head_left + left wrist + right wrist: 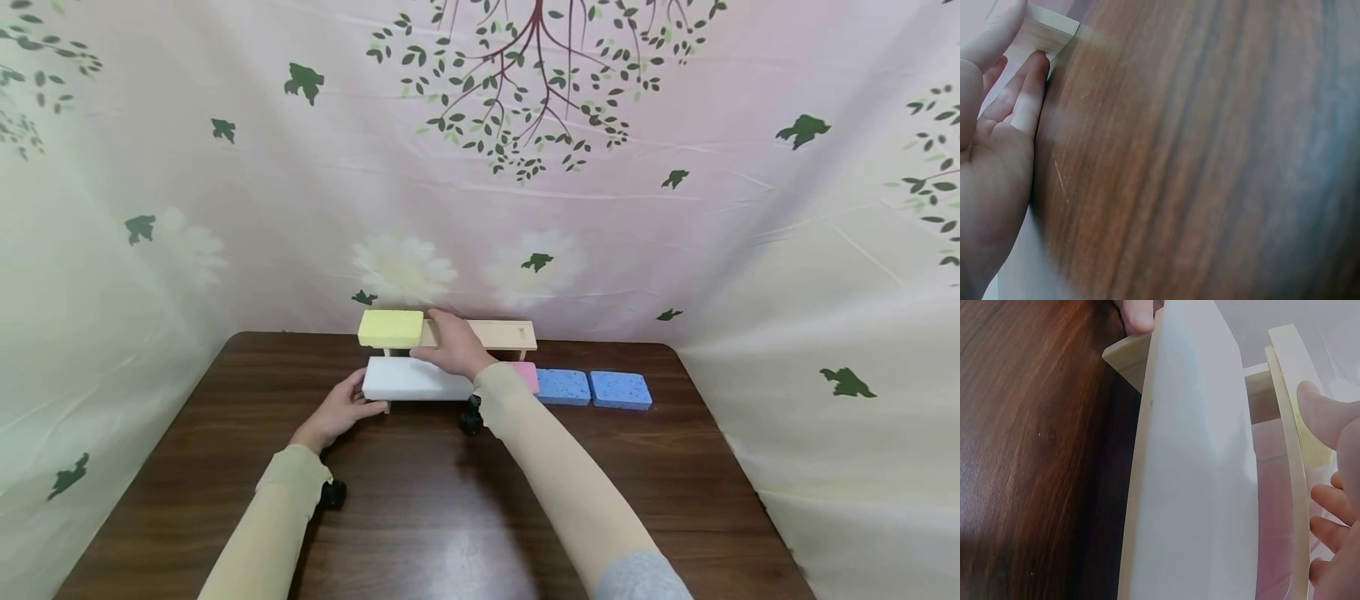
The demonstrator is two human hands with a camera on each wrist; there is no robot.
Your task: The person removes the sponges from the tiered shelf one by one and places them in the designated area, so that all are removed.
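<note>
A long white block (416, 379) lies on a low wooden stand (1129, 356). My left hand (341, 412) holds the stand's left end, with thumb in front and fingertips on a wooden leg (1047, 28). Behind it, a yellow sponge (390, 328) rests on the left end of a second wooden stand (498, 335). My right hand (453, 343) reaches over this rear board beside the sponge's right end. In the right wrist view its thumb (1322, 415) lies against the yellow sponge and the fingers are spread behind the board. The forearm partly hides a pink sponge (528, 375).
Two blue speckled sponges (562, 387) sit in a row right of the pink one. The dark brown wooden table (420, 508) ends at a hanging cloth (300, 250) printed with leaves and flowers, close behind the rear stand.
</note>
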